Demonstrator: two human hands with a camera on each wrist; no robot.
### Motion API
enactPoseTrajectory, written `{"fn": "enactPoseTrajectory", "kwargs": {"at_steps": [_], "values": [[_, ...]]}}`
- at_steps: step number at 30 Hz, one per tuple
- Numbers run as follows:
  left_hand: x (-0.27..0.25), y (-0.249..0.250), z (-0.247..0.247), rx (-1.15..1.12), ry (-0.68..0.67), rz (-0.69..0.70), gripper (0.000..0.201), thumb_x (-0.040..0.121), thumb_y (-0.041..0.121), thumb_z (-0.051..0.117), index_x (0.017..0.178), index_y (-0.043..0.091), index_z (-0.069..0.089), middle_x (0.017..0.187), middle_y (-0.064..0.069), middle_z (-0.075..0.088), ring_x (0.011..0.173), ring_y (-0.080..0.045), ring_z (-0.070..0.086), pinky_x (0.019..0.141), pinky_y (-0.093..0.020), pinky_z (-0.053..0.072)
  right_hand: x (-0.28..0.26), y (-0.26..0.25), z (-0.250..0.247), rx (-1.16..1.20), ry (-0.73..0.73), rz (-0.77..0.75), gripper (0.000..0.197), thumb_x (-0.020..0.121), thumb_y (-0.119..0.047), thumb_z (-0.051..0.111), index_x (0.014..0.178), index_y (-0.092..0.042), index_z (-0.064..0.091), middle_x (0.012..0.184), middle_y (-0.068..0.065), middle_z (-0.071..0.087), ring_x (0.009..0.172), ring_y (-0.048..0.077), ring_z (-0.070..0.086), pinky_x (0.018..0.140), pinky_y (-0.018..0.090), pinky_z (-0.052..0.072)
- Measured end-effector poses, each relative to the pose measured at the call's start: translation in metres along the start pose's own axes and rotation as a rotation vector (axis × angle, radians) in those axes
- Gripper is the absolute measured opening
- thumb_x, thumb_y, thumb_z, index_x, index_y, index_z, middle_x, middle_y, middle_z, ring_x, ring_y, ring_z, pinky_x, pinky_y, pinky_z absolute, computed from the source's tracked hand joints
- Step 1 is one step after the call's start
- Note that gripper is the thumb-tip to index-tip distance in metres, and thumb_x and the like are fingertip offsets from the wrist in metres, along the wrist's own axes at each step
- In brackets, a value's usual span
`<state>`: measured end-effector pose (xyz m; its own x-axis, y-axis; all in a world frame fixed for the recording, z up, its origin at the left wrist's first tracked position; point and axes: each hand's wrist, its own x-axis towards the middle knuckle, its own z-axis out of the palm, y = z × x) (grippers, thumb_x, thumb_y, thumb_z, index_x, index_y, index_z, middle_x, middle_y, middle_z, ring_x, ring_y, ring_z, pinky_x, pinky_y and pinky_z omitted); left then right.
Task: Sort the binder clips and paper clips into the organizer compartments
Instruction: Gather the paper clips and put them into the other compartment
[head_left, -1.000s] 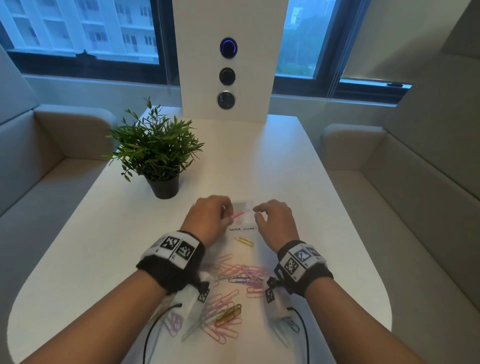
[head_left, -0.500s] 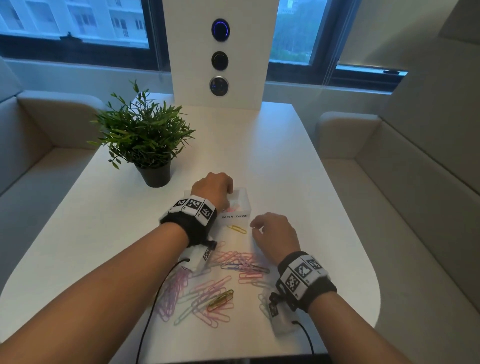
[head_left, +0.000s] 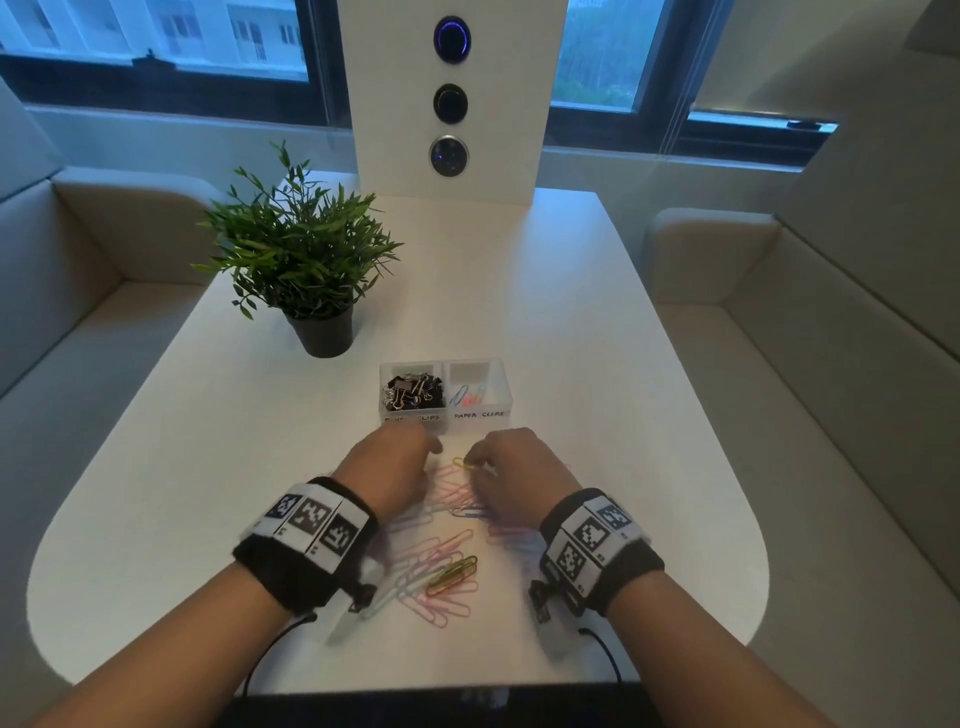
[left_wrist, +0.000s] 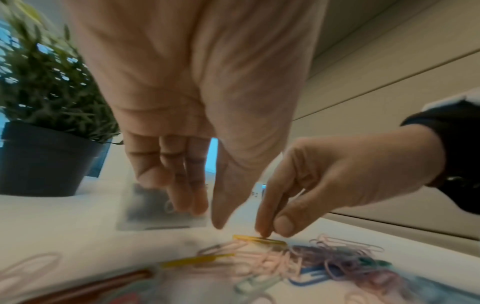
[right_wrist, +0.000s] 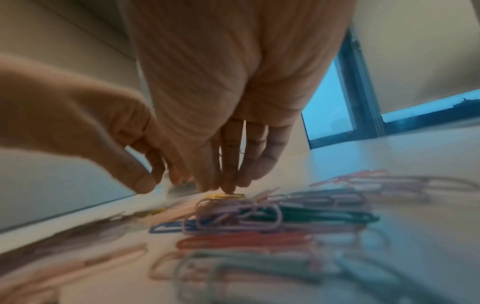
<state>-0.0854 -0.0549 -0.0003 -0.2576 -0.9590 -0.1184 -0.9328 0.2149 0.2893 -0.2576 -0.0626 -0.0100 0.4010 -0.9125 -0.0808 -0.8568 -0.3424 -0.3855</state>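
A clear two-compartment organizer stands on the white table. Its left compartment holds black binder clips; the right one, labelled PAPER CLIPS, holds a few paper clips. A loose pile of coloured paper clips lies between my wrists. My right hand pinches a yellow paper clip with index fingertip and thumb; the clip still lies flat at the pile's far edge. My left hand hovers just left of it, fingers hanging loose and holding nothing.
A potted green plant stands at the back left of the table. A white panel with three round buttons rises at the far end. Beige benches flank both sides. Cables trail from both wrist bands at the near edge.
My left hand has drawn back from over the organizer to the pile, uncovering both compartments. My right hand has shifted onto the yellow clip.
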Motion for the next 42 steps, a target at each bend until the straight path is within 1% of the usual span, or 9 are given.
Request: {"fn": "enactPoseTrajectory", "kwargs": {"at_steps": [4,6,11,15,19,23,31,39,42], "values": [[-0.001,-0.002,0.001,0.055,-0.054,0.04,0.021,0.093,0.026,0.052,0.11,0.02,0.064,0.114,0.0,0.058,0.105,-0.018,0.055,0.088,-0.028,0.046,0.002,-0.004,-0.004,-0.037,-0.115,0.033,0.049,0.084,-0.033,0.064,0.129,-0.015,0.056,0.121,0.004,0.053,0.111,0.022,0.05,0.096,0.036,0.045],[-0.001,0.0,0.003,0.092,-0.064,0.047,0.011,0.092,0.018,0.052,0.088,0.017,0.063,0.099,-0.001,0.055,0.094,-0.019,0.056,0.078,-0.027,0.046,0.005,-0.008,0.0,-0.092,-0.152,0.047,0.039,0.084,-0.029,0.064,0.119,-0.012,0.061,0.115,0.007,0.053,0.106,0.025,0.053,0.091,0.037,0.048],[0.003,0.0,0.008,0.064,-0.011,0.027,0.014,0.092,0.019,0.05,0.091,0.017,0.064,0.098,-0.002,0.058,0.089,-0.02,0.057,0.073,-0.026,0.043,0.005,-0.012,0.002,-0.011,-0.076,0.059,0.022,0.088,-0.013,0.057,0.106,-0.014,0.069,0.104,0.006,0.063,0.09,0.02,0.057,0.082,0.026,0.044],[0.003,-0.001,0.008,0.005,-0.02,0.016,0.011,0.089,0.017,0.052,0.08,0.021,0.055,0.091,0.001,0.054,0.082,-0.016,0.05,0.07,-0.024,0.036,0.005,-0.01,0.002,0.031,-0.062,0.079,0.015,0.085,-0.01,0.057,0.09,-0.015,0.07,0.085,-0.003,0.053,0.079,0.013,0.05,0.074,0.022,0.038],[0.004,-0.004,0.009,-0.04,-0.007,0.014,0.009,0.088,0.016,0.051,0.085,0.019,0.059,0.094,-0.001,0.06,0.09,-0.022,0.059,0.069,-0.025,0.037,0.002,-0.007,0.0,0.12,-0.043,0.099,0.013,0.083,-0.009,0.059,0.082,-0.018,0.068,0.081,-0.004,0.064,0.076,0.013,0.056,0.071,0.019,0.042],[0.003,-0.004,0.006,-0.064,-0.02,0.011,0.02,0.091,0.015,0.051,0.107,0.019,0.064,0.109,-0.003,0.062,0.101,-0.023,0.059,0.083,-0.028,0.043,-0.003,0.001,-0.006,0.192,0.042,0.122,0.014,0.084,-0.007,0.061,0.086,-0.017,0.072,0.086,0.0,0.07,0.074,0.009,0.058,0.061,0.006,0.037],[0.004,-0.003,0.009,-0.042,-0.034,0.01,0.019,0.092,0.013,0.047,0.092,0.016,0.066,0.102,-0.002,0.063,0.087,-0.019,0.059,0.07,-0.022,0.037,0.005,0.014,-0.037,0.432,0.302,0.171,0.01,0.081,-0.015,0.073,0.09,-0.017,0.074,0.084,-0.002,0.073,0.078,0.004,0.066,0.059,-0.003,0.041],[-0.003,0.002,0.0,-0.08,0.055,0.019,0.021,0.094,0.016,0.048,0.097,0.017,0.068,0.104,0.0,0.064,0.094,-0.017,0.061,0.074,-0.02,0.039,0.052,0.005,-0.054,0.497,0.526,0.241,0.01,0.084,-0.012,0.068,0.093,-0.011,0.072,0.084,0.005,0.071,0.077,0.012,0.063,0.056,-0.002,0.038],[-0.009,0.006,-0.009,-0.139,0.106,0.032,0.019,0.094,0.019,0.05,0.093,0.018,0.069,0.099,0.003,0.066,0.089,-0.014,0.061,0.072,-0.019,0.039,0.066,0.004,-0.047,0.493,0.552,0.265,0.009,0.086,-0.012,0.066,0.093,-0.013,0.071,0.084,0.003,0.069,0.087,0.018,0.062,0.07,0.011,0.044]]}}
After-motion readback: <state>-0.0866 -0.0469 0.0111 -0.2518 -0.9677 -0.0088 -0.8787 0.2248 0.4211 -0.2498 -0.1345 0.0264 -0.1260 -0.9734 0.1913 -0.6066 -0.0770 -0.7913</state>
